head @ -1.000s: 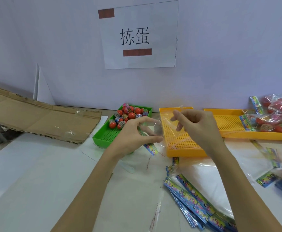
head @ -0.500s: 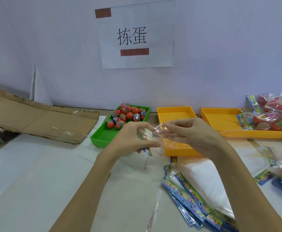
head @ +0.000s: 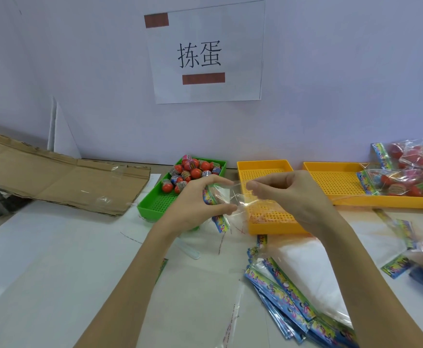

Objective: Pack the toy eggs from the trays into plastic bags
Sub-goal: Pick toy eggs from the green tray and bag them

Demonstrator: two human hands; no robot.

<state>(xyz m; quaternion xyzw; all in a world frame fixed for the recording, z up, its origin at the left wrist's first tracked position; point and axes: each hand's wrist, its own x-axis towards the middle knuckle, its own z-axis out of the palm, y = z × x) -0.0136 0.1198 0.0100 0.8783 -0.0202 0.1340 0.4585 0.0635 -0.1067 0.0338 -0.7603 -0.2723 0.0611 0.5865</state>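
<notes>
Both the left hand (head: 192, 204) and the right hand (head: 290, 197) pinch an apparently empty clear plastic bag (head: 230, 199); toy eggs (head: 190, 172) wait behind in the green tray (head: 155, 207), filled bags (head: 406, 177) lie far right.

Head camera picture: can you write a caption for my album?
Both hands, left and right, hold a clear plastic bag open before a green tray of toy eggs.

Three trays are sitting along the table's (head: 54, 259) far edge: one green tray (head: 152, 204) and two yellow trays (head: 263, 222) (head: 336, 187). Two hands (head: 195, 204) (head: 295, 197) are sharing one clear bag (head: 233, 197). One paper sign (head: 205, 51) is hanging above.
</notes>
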